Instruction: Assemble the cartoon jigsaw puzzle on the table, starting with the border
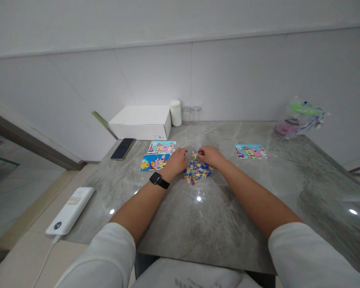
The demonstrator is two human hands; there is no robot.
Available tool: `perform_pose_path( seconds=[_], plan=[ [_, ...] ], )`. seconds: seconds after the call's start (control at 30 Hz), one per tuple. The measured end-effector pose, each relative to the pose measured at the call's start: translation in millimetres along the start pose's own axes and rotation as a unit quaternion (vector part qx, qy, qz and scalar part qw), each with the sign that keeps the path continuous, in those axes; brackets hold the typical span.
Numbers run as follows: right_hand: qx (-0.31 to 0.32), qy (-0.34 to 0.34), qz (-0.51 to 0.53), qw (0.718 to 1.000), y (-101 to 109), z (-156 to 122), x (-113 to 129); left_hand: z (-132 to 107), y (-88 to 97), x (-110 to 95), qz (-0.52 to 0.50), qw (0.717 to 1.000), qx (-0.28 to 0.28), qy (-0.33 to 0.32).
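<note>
A heap of loose jigsaw pieces [196, 172] lies in the middle of the grey marble table [246, 200]. My left hand [177, 160], a black watch on its wrist, rests curled at the heap's left edge. My right hand [208, 155] sits at the heap's far right, fingers pinched. A small piece [194, 153] lies between the two hands' fingertips; which hand holds it I cannot tell. Two finished cartoon puzzles [157, 157] lie just left of my left hand.
A third cartoon picture [252, 152] lies to the right. A white box [142, 122], white canister [176, 113] and two clear jars [192, 115] stand by the wall. A phone [123, 149], a white power bank [70, 210] and a plastic bag [298, 118] sit near the edges.
</note>
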State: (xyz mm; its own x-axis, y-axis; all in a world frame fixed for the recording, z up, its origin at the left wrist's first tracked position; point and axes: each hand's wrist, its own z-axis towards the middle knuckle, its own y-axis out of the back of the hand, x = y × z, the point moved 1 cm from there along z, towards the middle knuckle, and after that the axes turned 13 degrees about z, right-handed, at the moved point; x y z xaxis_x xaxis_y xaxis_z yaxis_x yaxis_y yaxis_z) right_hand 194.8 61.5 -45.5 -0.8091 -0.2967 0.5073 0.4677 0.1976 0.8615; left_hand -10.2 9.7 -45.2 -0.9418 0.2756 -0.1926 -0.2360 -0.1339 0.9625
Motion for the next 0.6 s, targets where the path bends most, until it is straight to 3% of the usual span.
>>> perform_pose_path(
  seconds=[0.13, 0.27, 0.43, 0.6],
  plan=[
    [-0.019, 0.008, 0.022, 1.0, -20.1, 10.9, 7.4, 11.1, -13.7, -0.3, -0.015, 0.999, -0.033, 0.026],
    [-0.011, 0.012, 0.156, 0.988, -23.8, 9.8, -4.2, 7.2, -19.7, -0.7, -0.041, 0.998, -0.052, -0.019],
    [0.005, 0.032, 0.369, 0.929, -14.4, 9.1, -10.8, 9.0, -19.9, -1.0, -0.085, 0.995, -0.044, -0.043],
    [0.028, 0.022, 0.49, 0.871, -2.8, 5.3, -4.6, 11.8, -21.0, -3.3, -0.174, 0.984, -0.041, -0.025]
  ],
)
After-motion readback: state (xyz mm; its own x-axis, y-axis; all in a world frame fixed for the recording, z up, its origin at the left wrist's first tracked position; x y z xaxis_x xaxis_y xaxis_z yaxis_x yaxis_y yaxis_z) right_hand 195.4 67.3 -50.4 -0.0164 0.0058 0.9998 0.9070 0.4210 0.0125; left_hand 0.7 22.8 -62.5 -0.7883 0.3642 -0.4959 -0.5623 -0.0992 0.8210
